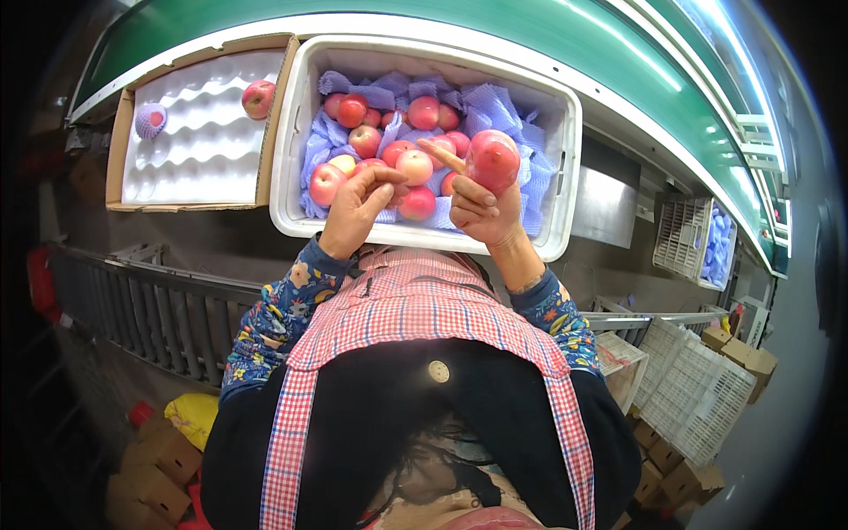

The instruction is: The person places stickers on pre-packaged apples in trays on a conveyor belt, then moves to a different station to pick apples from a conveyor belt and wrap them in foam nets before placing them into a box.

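A large red apple is in my right hand, raised over the right part of a white plastic crate. Its index finger points out to the left beside the fruit. My left hand hovers over the crate's near left part with fingers loosely bent; I see nothing held in it. Close to it are a red-and-yellow apple and a pink apple. Several more apples lie in the crate among purple foam net sleeves.
Left of the crate, a cardboard box holds a white moulded tray with a bare apple and a foam-sleeved apple. Beyond runs a green conveyor belt. A crate of foam sleeves stands right; a grey railing is left.
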`<state>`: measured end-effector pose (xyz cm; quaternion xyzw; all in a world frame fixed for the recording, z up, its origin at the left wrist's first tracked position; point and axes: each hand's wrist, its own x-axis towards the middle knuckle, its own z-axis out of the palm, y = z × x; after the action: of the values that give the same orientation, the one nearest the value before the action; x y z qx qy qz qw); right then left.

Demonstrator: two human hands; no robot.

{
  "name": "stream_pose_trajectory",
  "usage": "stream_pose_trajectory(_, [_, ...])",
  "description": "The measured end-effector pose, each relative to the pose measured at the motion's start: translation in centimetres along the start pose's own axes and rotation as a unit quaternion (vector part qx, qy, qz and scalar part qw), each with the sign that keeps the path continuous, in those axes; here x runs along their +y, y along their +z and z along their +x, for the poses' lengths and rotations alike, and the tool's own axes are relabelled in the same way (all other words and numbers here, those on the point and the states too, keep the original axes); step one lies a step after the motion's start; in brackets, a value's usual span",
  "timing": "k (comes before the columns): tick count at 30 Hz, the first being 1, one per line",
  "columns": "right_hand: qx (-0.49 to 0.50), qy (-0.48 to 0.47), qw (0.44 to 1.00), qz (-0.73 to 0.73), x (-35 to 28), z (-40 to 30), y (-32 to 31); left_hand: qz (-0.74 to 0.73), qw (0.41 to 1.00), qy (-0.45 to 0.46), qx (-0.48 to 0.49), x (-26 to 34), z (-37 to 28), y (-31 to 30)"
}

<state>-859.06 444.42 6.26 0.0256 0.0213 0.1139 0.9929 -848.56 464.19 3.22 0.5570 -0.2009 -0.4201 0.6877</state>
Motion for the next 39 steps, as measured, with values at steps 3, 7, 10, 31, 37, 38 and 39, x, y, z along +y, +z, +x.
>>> stream_pose_trajectory(3, [0.032,0.012,0.999,-0.035,0.5,-0.3,-0.4,0.01,0.992,0.124,-0.004,2.7,0.8,2.6])
stream_pose_trajectory(7, [0.191,0.034,0.98,-0.052,3.2,-2.4,-2.0,0.238,0.928,0.264,-0.109,3.5,2.1,5.2])
stream_pose_trajectory(10, [0.296,-0.001,0.916,-0.272,4.0,-3.1,-2.5,0.169,0.972,0.102,-0.125,0.8,1.4,4.2])
stream_pose_trajectory(31, [0.317,-0.299,0.281,-0.855,-15.5,1.2,-13.1,0.555,0.82,0.004,0.136,-5.1,1.5,-11.3])
stream_pose_trajectory(37, [0.251,-0.278,0.57,-0.731,-11.2,0.7,-5.2,0.646,0.668,0.27,0.253,-2.8,4.3,-6.7])
stream_pose_trajectory(38, [0.213,-0.248,0.569,-0.755,-9.2,0.1,-4.9,0.46,0.848,0.179,0.192,-1.2,4.3,-3.5])
stream_pose_trajectory(39, [0.17,-0.216,0.567,-0.777,-7.2,-0.1,-4.5,0.238,0.961,0.074,0.121,-0.2,3.5,0.0])
